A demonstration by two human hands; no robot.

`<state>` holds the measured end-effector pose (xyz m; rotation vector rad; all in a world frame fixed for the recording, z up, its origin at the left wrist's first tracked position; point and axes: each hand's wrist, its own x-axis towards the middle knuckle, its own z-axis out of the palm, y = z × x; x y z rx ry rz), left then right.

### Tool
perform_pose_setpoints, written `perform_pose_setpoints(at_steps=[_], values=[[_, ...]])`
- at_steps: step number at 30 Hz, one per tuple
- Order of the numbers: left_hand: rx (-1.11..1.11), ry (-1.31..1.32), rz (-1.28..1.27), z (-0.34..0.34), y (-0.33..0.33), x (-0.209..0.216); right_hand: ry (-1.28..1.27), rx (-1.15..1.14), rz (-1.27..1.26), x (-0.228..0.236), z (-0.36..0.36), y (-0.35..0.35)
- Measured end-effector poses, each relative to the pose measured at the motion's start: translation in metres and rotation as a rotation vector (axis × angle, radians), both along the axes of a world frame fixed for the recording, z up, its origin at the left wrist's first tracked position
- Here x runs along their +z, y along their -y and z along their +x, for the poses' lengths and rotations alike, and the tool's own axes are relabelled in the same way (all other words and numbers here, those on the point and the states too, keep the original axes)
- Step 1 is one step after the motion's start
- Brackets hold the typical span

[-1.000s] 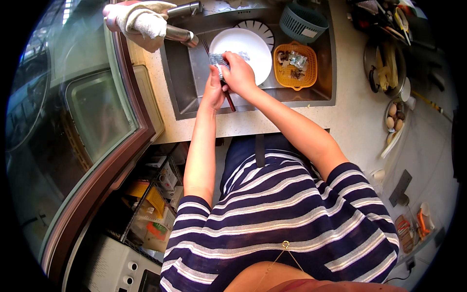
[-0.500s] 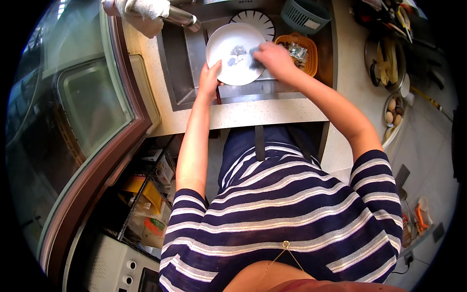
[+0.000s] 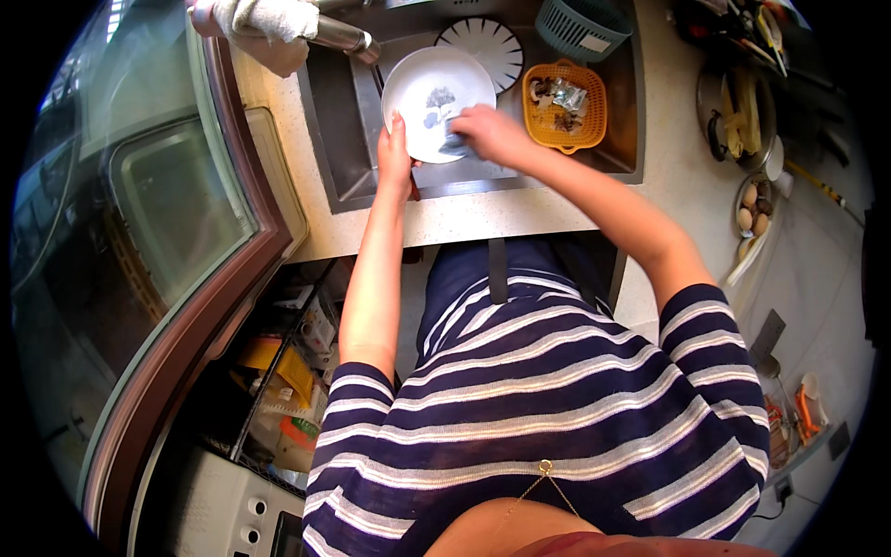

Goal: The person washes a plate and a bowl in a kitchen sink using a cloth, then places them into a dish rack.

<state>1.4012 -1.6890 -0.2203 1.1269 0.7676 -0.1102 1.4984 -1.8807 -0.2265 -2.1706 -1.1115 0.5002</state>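
Observation:
A white plate (image 3: pixel 419 85) with a grey-blue tree print is held over the sink. My left hand (image 3: pixel 396 156) grips its near left rim, thumb on top and fingers underneath. My right hand (image 3: pixel 492 137) is closed around a bluish-grey scrubbing pad (image 3: pixel 455 142) and presses it on the plate's lower right face. The pad is blurred and mostly covered by my fingers. Behind the held plate, a second plate (image 3: pixel 497 46) with dark radiating strokes lies in the sink. A dark stick, perhaps a chopstick, shows partly beneath the held plate.
The steel sink (image 3: pixel 339 172) holds an orange basket (image 3: pixel 601 116) with scraps in it and a blue-grey basket (image 3: pixel 580 42) behind. A faucet (image 3: pixel 345 37) with a white cloth (image 3: pixel 269 32) juts in from the upper left. Eggs (image 3: pixel 748 215) and a pot stand on the right.
My right hand and the pad have moved left and nearer to me across the plate. The plate has shifted slightly left, uncovering more of the orange basket.

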Motion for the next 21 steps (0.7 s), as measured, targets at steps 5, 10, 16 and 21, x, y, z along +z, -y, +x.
perform_pose_setpoints(at_steps=[5,10,16,21], values=[[-0.126,-0.088,0.093,0.005,0.011,0.007,0.384,-0.169,-0.063,-0.002,0.058,0.0],[-0.119,-0.101,-0.029,0.011,0.026,0.022,0.182,-0.224,0.313,0.009,0.029,-0.055],[-0.065,-0.07,-0.077,0.008,0.04,0.033,0.409,-0.415,0.219,0.0,0.061,-0.035],[0.156,0.014,0.134,0.012,0.04,0.013,0.105,-0.339,-0.352,-0.005,0.017,-0.011]])
